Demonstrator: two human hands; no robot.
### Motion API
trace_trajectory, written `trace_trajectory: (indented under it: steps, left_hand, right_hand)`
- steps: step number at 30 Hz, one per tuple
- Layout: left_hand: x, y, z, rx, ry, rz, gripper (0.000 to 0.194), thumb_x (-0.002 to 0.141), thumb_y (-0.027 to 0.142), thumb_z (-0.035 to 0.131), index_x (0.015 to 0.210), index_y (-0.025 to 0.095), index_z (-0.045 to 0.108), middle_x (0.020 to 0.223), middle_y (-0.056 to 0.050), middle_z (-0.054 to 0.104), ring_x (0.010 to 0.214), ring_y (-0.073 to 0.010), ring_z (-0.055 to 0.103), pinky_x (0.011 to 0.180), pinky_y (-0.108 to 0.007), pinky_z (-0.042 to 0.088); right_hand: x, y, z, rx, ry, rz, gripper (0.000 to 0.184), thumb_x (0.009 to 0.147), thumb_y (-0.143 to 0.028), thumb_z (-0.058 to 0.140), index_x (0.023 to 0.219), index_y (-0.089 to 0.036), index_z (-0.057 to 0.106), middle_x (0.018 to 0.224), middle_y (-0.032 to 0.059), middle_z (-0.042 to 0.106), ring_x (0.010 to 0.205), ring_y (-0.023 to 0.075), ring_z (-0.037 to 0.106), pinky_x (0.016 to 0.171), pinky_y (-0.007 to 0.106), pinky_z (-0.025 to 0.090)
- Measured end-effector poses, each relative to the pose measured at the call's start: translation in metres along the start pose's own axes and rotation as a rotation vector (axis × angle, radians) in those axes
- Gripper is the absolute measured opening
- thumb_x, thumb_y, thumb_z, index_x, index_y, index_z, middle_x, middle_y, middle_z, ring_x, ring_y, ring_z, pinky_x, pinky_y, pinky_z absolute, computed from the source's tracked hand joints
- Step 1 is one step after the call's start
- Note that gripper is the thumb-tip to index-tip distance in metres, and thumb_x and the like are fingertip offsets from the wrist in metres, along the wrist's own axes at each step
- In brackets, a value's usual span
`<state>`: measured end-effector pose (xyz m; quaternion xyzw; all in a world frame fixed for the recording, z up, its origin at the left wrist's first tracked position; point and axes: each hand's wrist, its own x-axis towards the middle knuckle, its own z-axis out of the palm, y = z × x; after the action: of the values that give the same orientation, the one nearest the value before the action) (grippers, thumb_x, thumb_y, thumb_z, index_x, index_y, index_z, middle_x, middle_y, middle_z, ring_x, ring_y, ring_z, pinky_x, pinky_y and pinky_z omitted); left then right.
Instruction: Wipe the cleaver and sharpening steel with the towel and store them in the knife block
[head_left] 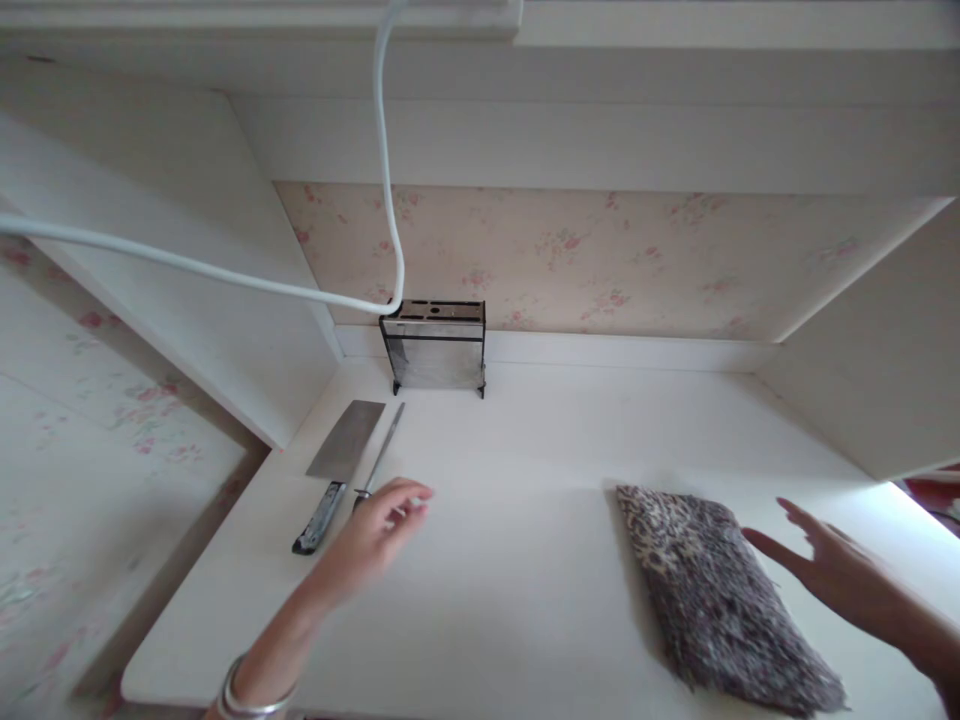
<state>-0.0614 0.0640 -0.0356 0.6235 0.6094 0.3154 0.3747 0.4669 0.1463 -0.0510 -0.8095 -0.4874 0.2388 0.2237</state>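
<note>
My left hand (386, 525), with silver bangles at the wrist, hovers over the counter with fingers bent and a gap between thumb and fingertips. Partly behind it lies a sharpening steel (384, 447), its handle mostly covered by the hand. Just left of that, a cleaver (348, 440) rests flat, its dark, worn handle toward me. On the right, my right hand (821, 560) has thumb and fingers spread, nothing in it. It is beside the right edge of a shaggy grey-brown folded cloth or mat (712, 590); whether they touch I cannot tell.
A black-framed knife block (439, 355) with clear sides stands at the back against the wall. A white cable (386, 150) hangs down in front of it and runs left. White panels flank the white counter (525, 600), with a shelf overhead.
</note>
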Motion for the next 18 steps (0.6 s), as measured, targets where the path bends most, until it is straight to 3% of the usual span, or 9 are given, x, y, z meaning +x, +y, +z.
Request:
trace_trajectory:
  steps: [2,3,5,9,11,14,18]
  left_hand:
    - [0.028,-0.002,-0.029,0.019,0.206,-0.063,0.036,0.089,0.046,0.05,0.11,0.02,0.064,0.108,-0.005,0.066,0.09,-0.0177,0.063,0.082,-0.03,0.05]
    - [0.043,-0.002,-0.042,0.029,0.3,-0.074,0.039,0.088,0.047,0.05,0.112,0.02,0.063,0.106,-0.006,0.067,0.09,-0.0186,0.063,0.085,-0.032,0.05]
    - [0.072,-0.002,-0.063,0.018,0.438,-0.031,0.042,0.087,0.047,0.05,0.114,0.017,0.063,0.105,-0.007,0.068,0.09,-0.0198,0.064,0.085,-0.034,0.05]
    - [0.12,0.0,-0.084,0.066,0.518,-0.024,0.049,0.088,0.045,0.045,0.125,0.015,0.056,0.115,-0.011,0.064,0.094,-0.0199,0.064,0.084,-0.033,0.049]
    - [0.133,0.0,-0.086,0.11,0.511,-0.042,0.051,0.09,0.044,0.038,0.128,0.013,0.053,0.115,-0.011,0.065,0.092,-0.0187,0.064,0.08,-0.031,0.049]
    - [0.126,-0.001,-0.079,0.226,0.446,-0.09,0.044,0.09,0.041,0.035,0.115,0.014,0.06,0.104,-0.009,0.069,0.082,-0.0169,0.065,0.072,-0.027,0.048]
    - [0.069,-0.007,-0.056,0.474,0.36,-0.202,0.026,0.082,0.042,0.053,0.074,0.021,0.066,0.074,-0.005,0.07,0.069,-0.0216,0.064,0.065,-0.03,0.042]
  right_hand:
    - [0.002,-0.033,0.013,-0.1,0.013,-0.163,0.074,0.058,-0.058,0.075,0.121,-0.024,0.059,0.128,0.0205,0.056,0.119,0.0399,0.053,0.099,0.051,0.042]
    - [0.0,-0.054,0.024,-0.002,-0.023,-0.2,0.069,0.065,-0.06,0.069,0.123,-0.025,0.057,0.121,0.0165,0.061,0.111,0.0354,0.059,0.095,0.049,0.045]
    - [-0.009,-0.103,0.053,0.242,-0.262,-0.299,0.059,0.071,-0.059,0.065,0.117,-0.023,0.061,0.116,0.0106,0.065,0.105,0.0279,0.062,0.092,0.041,0.048]
    - [-0.021,-0.191,0.122,0.425,-0.622,-0.476,0.053,0.075,-0.052,0.065,0.113,-0.015,0.062,0.108,0.0107,0.068,0.096,0.0196,0.063,0.086,0.034,0.051]
    - [-0.021,-0.22,0.149,0.426,-0.679,-0.506,0.048,0.079,-0.05,0.06,0.112,-0.016,0.062,0.107,0.0091,0.068,0.088,0.0157,0.064,0.081,0.031,0.052]
    - [-0.017,-0.24,0.17,0.367,-0.661,-0.533,0.04,0.081,-0.046,0.058,0.109,-0.018,0.065,0.102,0.0061,0.069,0.078,0.0121,0.064,0.071,0.025,0.051]
    - [-0.013,-0.226,0.157,0.232,-0.54,-0.536,0.03,0.077,-0.043,0.061,0.098,-0.023,0.069,0.09,0.0019,0.07,0.061,0.0099,0.058,0.062,0.024,0.044]
